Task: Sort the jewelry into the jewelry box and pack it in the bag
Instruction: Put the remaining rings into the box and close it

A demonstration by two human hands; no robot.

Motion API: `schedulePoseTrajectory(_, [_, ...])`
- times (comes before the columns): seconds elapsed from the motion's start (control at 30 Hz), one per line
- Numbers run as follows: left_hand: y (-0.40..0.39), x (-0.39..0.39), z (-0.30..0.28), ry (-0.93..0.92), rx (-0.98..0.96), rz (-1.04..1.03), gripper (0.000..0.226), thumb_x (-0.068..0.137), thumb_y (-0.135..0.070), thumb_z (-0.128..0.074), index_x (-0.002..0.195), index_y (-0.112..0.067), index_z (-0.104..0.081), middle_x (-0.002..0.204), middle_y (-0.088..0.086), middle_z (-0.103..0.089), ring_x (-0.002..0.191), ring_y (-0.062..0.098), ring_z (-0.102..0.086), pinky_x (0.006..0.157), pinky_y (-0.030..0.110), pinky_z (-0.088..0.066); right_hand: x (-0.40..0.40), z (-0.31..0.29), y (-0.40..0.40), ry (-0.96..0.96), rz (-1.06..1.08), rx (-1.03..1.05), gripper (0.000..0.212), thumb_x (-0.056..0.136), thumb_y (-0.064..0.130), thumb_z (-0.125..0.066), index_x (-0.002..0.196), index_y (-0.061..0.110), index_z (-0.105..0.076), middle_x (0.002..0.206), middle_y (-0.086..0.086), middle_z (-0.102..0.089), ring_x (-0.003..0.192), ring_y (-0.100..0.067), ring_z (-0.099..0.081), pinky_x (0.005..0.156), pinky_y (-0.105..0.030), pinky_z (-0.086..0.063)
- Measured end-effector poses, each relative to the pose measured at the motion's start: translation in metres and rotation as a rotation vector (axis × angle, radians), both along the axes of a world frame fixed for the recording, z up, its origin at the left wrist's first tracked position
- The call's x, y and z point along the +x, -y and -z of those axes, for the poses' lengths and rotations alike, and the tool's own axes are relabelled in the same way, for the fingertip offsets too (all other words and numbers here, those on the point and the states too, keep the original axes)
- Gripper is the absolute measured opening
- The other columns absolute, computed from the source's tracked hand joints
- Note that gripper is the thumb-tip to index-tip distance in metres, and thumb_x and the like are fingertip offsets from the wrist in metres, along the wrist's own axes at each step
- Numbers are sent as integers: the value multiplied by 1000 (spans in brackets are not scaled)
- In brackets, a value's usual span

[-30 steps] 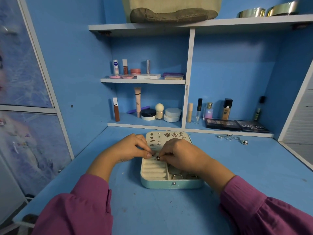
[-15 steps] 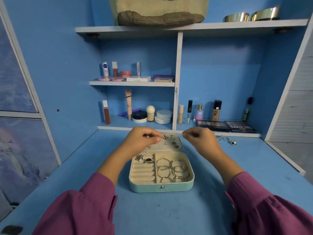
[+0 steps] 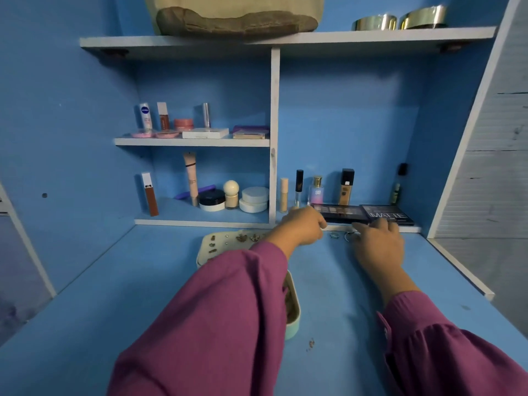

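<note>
While both hands reach to the back of the desk [image 3: 160,310], the loose rings [image 3: 334,235] lie between them, just before the shelf edge [image 3: 205,223]. The right hand [image 3: 377,247], fingers spread flat, touches the farther ring; the left hand [image 3: 304,227] is curled, though whether it holds anything cannot be told. The jewelry box [image 3: 293,298] sits nearer the body, largely under the left sleeve [image 3: 217,318]. Bare desk lies between rings and box. The bag [image 3: 237,21] rests on the top shelf.
</note>
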State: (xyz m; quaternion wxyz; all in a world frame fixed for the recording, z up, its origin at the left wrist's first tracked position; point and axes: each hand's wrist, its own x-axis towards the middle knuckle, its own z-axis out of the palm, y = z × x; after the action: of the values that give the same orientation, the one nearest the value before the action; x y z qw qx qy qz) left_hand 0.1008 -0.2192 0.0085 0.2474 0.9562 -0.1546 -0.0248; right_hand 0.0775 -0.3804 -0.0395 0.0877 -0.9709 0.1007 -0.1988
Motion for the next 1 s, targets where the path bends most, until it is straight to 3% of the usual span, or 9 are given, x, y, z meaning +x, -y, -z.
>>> schedulePoseTrajectory(0.1, [16,5,12,13,182,-5,42,97,-13,-44,135,-30,-52,145,16,-39,137,33,-29,109,41,-35,4,0,-4,-31,3,-53,38,98,37,-41,135,35,-50,128,-10,-46,120,-31,-37,97,-38,-34])
schedulePoseTrajectory(0.27, [29,8,23,104,294,-1,41,100,-15,-43,133,-37,-52,137,5,-49,130,31,-33,101,39,-39,4,0,-5,-29,-3,-50,34,98,39,-42,125,31,-60,126,-9,-48,120,-30,-36,96,-37,-33])
schedulePoseTrajectory(0.5, [26,1,17,172,274,-2,17,90,-25,-61,104,-19,-68,111,8,-62,122,27,-39,92,36,-42,2,0,-11,23,-76,-4,29,95,36,-49,116,25,-65,121,-5,-59,118,-28,-42,94,-36,-33])
schedulePoseTrajectory(0.63, [15,-5,14,154,312,-11,17,90,-17,-57,104,-11,-65,110,12,-62,107,29,-52,86,36,-45,-2,0,-18,35,-113,-5,23,93,34,-52,106,21,-67,108,-5,-67,112,-27,-47,88,-35,-32])
schedulePoseTrajectory(0.8, [-12,-20,-6,141,248,-5,13,87,-13,-55,93,-5,-63,94,11,-64,87,29,-60,77,35,-50,-8,-2,-33,93,-178,22,21,93,31,-54,101,17,-67,95,-8,-70,103,-29,-51,82,-34,-31])
schedulePoseTrajectory(0.9, [-37,-35,-18,141,137,-16,7,83,-14,-59,82,-7,-63,85,11,-62,78,27,-57,70,32,-47,-14,-4,-50,241,-261,49,18,88,26,-62,93,11,-71,83,-11,-71,92,-33,-55,76,-34,-31])
schedulePoseTrajectory(1.0, [-67,-56,-22,154,-5,-20,7,83,-14,-63,76,-14,-63,78,0,-64,73,16,-58,66,25,-45,-22,-5,-71,331,-349,96,15,84,23,-66,88,10,-73,74,-11,-71,84,-34,-58,74,-36,-36])
